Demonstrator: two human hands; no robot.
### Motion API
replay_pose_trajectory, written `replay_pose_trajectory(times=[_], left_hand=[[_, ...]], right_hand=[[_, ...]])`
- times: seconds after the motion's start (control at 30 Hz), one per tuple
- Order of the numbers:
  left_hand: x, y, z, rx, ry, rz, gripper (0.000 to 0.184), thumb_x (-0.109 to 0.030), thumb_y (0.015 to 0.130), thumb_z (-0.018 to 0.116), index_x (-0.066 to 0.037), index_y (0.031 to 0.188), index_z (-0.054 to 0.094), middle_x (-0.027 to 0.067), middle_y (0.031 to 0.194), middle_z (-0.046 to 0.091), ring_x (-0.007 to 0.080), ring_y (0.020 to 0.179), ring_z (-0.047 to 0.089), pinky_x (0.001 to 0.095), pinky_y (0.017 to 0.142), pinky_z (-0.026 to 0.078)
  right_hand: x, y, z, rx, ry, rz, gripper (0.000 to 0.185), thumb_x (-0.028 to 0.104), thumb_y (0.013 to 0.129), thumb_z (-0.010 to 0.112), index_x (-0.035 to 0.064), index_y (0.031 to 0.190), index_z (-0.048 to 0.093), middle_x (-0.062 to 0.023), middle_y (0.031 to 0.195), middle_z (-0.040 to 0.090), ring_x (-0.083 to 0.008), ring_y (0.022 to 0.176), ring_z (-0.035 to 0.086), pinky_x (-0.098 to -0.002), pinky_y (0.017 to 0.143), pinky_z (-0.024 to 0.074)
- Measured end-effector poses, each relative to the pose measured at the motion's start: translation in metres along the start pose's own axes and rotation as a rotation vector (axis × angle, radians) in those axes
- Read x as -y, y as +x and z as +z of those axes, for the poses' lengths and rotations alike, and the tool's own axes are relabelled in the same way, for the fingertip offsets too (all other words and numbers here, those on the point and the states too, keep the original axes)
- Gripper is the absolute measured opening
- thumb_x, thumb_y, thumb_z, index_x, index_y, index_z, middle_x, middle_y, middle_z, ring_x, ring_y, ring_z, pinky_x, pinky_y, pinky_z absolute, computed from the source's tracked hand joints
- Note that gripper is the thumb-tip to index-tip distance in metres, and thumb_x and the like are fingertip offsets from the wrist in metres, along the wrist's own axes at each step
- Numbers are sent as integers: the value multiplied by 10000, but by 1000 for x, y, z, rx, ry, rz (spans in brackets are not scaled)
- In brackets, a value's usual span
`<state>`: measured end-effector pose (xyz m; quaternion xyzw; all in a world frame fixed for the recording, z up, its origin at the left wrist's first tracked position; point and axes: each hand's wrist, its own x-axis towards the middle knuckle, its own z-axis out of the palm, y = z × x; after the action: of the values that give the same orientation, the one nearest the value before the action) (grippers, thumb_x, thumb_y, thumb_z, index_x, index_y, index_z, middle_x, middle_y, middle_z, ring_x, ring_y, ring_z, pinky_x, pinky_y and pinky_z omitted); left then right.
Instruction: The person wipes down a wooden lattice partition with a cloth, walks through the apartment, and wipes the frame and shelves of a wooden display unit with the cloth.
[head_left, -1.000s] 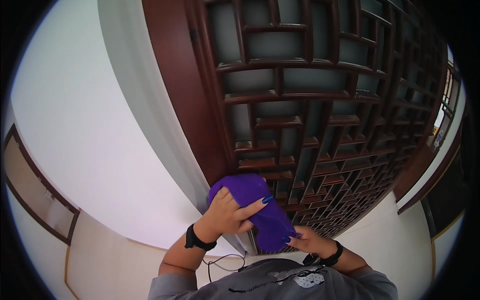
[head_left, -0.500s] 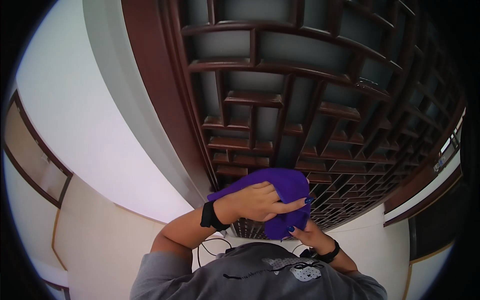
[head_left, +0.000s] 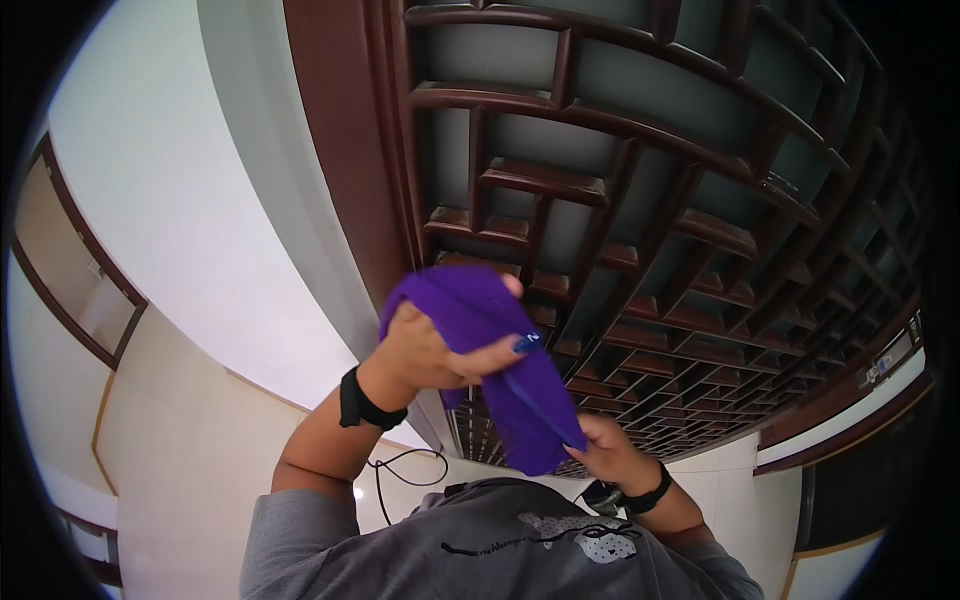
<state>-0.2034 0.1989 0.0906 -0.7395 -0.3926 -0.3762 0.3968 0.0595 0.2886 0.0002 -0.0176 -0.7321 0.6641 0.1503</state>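
A purple cloth [head_left: 525, 415] hangs folded between my two hands, in front of a dark wooden lattice screen [head_left: 545, 180]. My left hand [head_left: 435, 345], with a black band at the wrist, is closed on the upper part of the cloth, its thumb with a blue nail lying across the front. Lower and to the right, my right hand [head_left: 608, 450] pinches the cloth's lower right edge; some of its fingers are hidden behind. Dust shows pale on several of the lattice bars.
Left of the lattice runs its reddish-brown frame [head_left: 340, 130], beside a white wall [head_left: 180, 200]. A black cable [head_left: 410, 468] loops near the floor at my left side. A doorway [head_left: 75, 250] is at the far left, over pale floor tiles [head_left: 180, 440].
My left hand has moved up and left with the cloth, which is now stretched longer between the hands. My right hand has shifted slightly. The view has turned a little.
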Motion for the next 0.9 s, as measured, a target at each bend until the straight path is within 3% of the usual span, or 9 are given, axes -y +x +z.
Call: replay_pose_trajectory(times=[0.13,0.23,0.4,0.47,0.57,0.67,0.77,0.83,0.9], left_hand=[[23,-20,-3,-242,55,-127,618,-226,693,744,-261,1247,472,268,1294,468,348,1084,517,424,961,322],[28,-59,9,-262,-49,-289,643,-229,724,720,-247,1288,413,284,1326,416,372,1133,476,448,974,311],[-4,-172,51,-288,-670,-1019,687,-233,776,679,-224,1358,314,311,1378,329,412,1214,409,487,995,291],[-17,-205,65,-308,-777,-1165,705,-235,797,662,-214,1386,275,321,1399,294,428,1246,382,503,1004,284],[-24,-206,69,-216,-602,-1158,761,-355,757,645,-202,1402,270,188,1337,392,320,1151,467,419,906,425],[-26,-163,55,-176,-740,-1126,782,-397,744,625,-187,1408,269,134,1318,429,273,1132,497,378,885,483],[-10,-78,27,-84,-474,-656,657,-288,750,658,-254,1337,365,167,1318,444,303,1147,492,432,920,428],[-9,-19,26,-173,-68,-92,535,-230,719,689,-317,1220,520,193,1346,444,312,1130,509,450,940,372],[-21,17,35,-177,-291,-49,526,-182,691,665,-349,1179,560,158,1318,482,285,1112,525,435,934,378]], right_hand=[[28,37,22,-23,-7,-127,294,175,953,488,-16,1175,512,-51,955,576,-107,801,577,-254,712,497],[20,50,27,93,73,-3,322,198,961,472,-20,1197,500,-43,949,569,-105,800,574,-246,719,491],[-5,57,33,209,-14,178,284,192,967,450,-5,1160,516,-42,935,574,-107,786,581,-249,716,487],[-26,54,32,283,-113,260,234,148,961,452,-15,1106,535,-42,924,586,-103,796,588,-248,723,492],[-31,48,33,309,-206,331,194,122,959,443,-13,1057,543,-39,907,603,-106,806,603,-248,740,491],[-31,39,30,204,-106,319,201,117,953,449,-5,1081,543,-44,920,608,-108,821,607,-250,752,488],[-18,27,27,117,35,221,208,90,935,463,4,1105,544,-44,925,603,-102,829,600,-252,763,484],[-13,18,26,37,138,147,219,65,930,459,0,1124,537,-48,965,595,-103,848,594,-257,770,486],[-2,11,20,31,-27,-3,238,76,925,473,1,1141,539,-60,996,587,-140,882,589,-307,805,483]])
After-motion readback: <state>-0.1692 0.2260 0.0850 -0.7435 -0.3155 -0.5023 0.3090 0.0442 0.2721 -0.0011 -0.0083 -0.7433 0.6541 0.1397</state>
